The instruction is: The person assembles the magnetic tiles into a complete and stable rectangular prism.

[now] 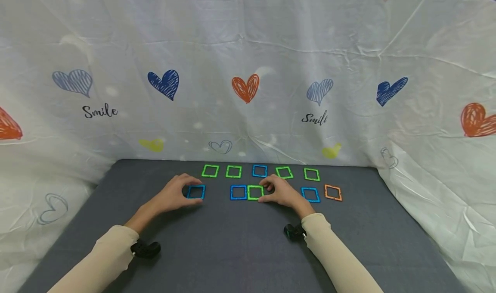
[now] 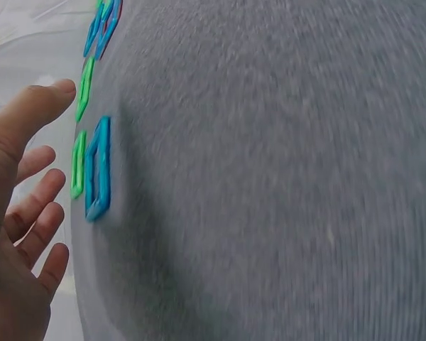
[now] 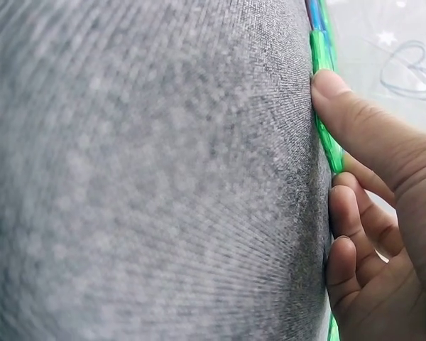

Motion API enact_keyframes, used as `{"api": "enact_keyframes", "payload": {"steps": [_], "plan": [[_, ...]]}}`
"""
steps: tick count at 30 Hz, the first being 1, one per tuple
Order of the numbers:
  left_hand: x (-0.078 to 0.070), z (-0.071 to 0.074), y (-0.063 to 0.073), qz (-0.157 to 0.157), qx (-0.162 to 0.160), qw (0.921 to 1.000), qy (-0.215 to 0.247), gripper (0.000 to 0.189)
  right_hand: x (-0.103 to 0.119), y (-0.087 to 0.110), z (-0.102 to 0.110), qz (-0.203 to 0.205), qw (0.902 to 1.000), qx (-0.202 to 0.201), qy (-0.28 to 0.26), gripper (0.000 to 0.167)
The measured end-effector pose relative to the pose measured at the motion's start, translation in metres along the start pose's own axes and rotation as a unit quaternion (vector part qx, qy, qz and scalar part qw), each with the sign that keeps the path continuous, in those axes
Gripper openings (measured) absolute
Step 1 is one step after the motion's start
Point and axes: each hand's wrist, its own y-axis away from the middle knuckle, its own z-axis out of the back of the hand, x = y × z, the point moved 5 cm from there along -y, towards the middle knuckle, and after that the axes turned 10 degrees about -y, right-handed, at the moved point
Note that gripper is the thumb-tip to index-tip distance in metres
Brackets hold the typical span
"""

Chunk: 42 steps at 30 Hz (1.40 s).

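A blue square frame (image 1: 195, 198) lies on the grey cloth-covered table, at the left. My left hand (image 1: 174, 194) spreads its thumb and fingers around this frame; in the left wrist view they stand apart from the blue frame (image 2: 105, 170). Near the middle, my right hand (image 1: 284, 192) pinches a green square frame (image 1: 254, 199) by its near and far edges. In the right wrist view the thumb presses on the green frame (image 3: 318, 53). Left of the green frame, a second blue square frame (image 1: 238, 199) lies side by side with it.
Behind, a row holds several green frames (image 1: 234, 177) and a blue frame (image 1: 259, 176). Beyond my right hand lie a blue frame (image 1: 311, 201) and an orange frame (image 1: 333, 199). A white curtain (image 1: 271, 47) printed with hearts hangs behind the table (image 1: 217, 250).
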Motion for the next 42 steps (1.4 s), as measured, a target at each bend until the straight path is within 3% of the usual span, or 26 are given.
{"api": "enact_keyframes", "payload": {"steps": [5,17,29,42], "plan": [[0.008,0.007,0.009,0.000,-0.002,1.0000,0.009,0.056,-0.001,0.001,0.000,-0.007,1.0000,0.000,-0.003,0.049],[0.028,0.017,0.025,0.033,-0.004,0.9993,0.016,0.055,0.000,-0.001,0.001,-0.018,0.9998,0.002,-0.010,0.048],[0.034,0.017,0.027,0.052,0.015,0.9985,0.011,0.058,-0.004,-0.003,0.000,-0.022,0.9994,-0.007,-0.024,0.049],[0.034,0.006,0.018,0.039,0.024,0.9989,0.012,0.063,-0.003,-0.002,-0.001,-0.027,0.9992,-0.013,-0.025,0.049]]}}
